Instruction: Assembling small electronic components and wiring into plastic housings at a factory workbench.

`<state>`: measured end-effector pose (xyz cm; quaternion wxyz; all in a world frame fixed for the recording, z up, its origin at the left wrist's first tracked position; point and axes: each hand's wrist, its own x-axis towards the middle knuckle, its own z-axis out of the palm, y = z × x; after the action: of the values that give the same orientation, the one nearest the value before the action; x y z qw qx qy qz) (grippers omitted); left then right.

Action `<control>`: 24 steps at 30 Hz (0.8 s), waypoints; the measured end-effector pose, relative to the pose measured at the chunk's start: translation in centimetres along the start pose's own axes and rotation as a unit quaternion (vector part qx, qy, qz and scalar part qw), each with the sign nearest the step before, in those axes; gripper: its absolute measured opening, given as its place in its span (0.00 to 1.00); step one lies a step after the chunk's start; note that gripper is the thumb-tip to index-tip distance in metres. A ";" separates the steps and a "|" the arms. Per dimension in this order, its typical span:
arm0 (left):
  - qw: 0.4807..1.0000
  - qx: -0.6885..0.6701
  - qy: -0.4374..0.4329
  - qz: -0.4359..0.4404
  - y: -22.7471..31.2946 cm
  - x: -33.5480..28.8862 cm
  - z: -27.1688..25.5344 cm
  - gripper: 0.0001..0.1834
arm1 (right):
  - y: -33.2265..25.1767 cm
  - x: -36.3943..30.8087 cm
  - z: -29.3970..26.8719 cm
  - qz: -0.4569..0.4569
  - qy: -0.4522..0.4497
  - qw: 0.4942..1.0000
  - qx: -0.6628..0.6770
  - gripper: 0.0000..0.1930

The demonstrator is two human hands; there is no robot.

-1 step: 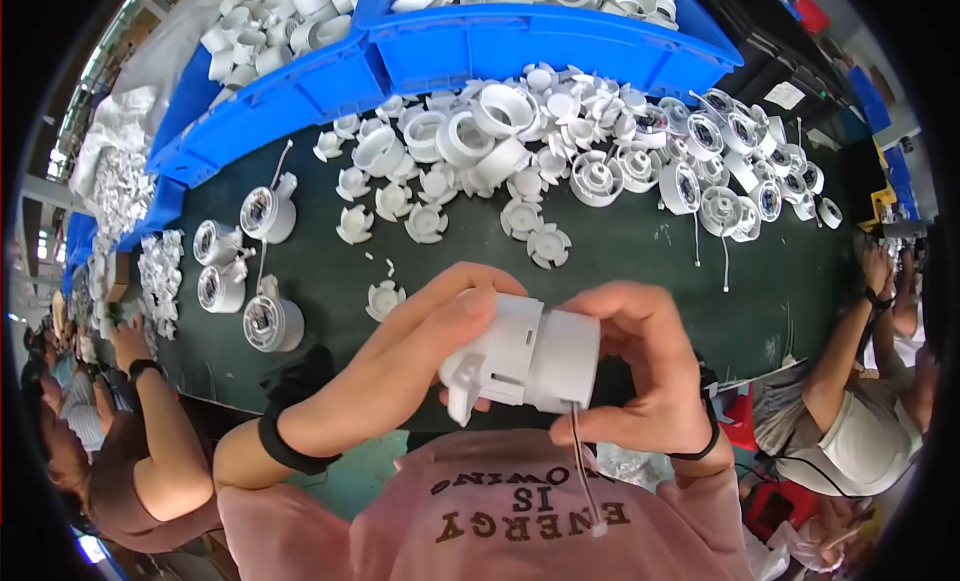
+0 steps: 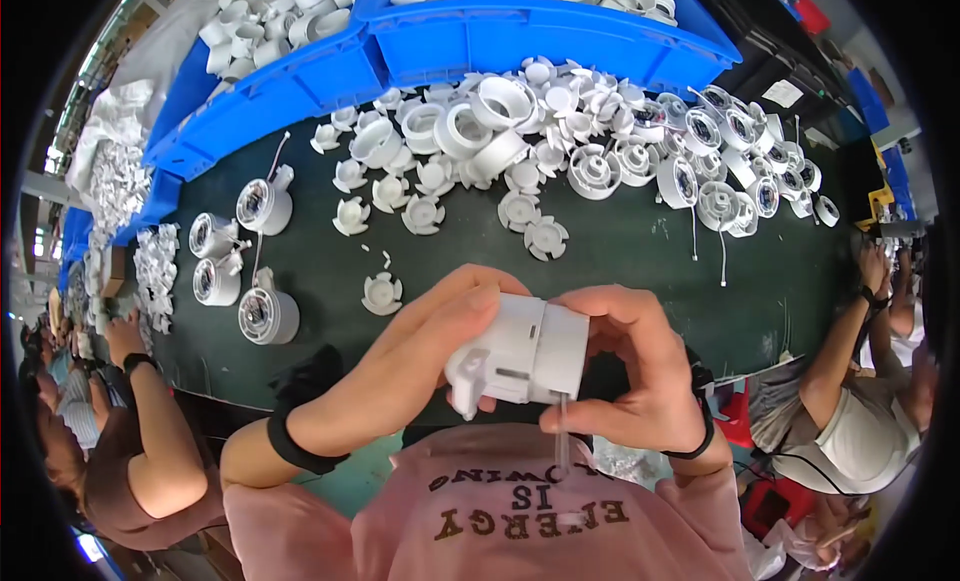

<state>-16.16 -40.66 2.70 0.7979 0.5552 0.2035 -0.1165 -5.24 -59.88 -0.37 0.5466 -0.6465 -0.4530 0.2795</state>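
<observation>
In front of my chest, my two hands hold a white cylindrical plastic housing (image 2: 513, 346) on its side. My left hand (image 2: 440, 336) wraps its left part, which has slots and a small tab sticking out low. A plain white collar (image 2: 562, 351) forms the right end, with the fingers of my right hand (image 2: 645, 366) curved around its edge and the thumb underneath. From the collar's lower edge a thin cable (image 2: 563, 436) hangs down, blurred. The inside of the housing is hidden from view. On the table nearby lies a white finned disc (image 2: 381, 294).
Several round white assemblies with cables (image 2: 268, 314) stand on the dark table's left. A heap of rings and finned discs (image 2: 465, 131) lies at the back, with more assemblies (image 2: 715, 166) at right. Blue bins (image 2: 550, 36) line the far edge. Co-workers' arms (image 2: 160, 421) show on both sides.
The collar's right end sits slightly further left, and the housing has turned a little in my hands. The hanging cable has swung left. My right hand has shifted slightly left.
</observation>
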 end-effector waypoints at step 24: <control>0.973 -0.084 0.079 0.198 -7.3 0.3 2.4 0.33 | 2.3 -2.2 2.4 -0.026 0.127 0.990 -0.059 0.40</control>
<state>-18.44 -45.44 -2.84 0.8303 0.5230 0.1610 0.1061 -7.58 -60.76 -3.44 0.5673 -0.6960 -0.4125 0.1537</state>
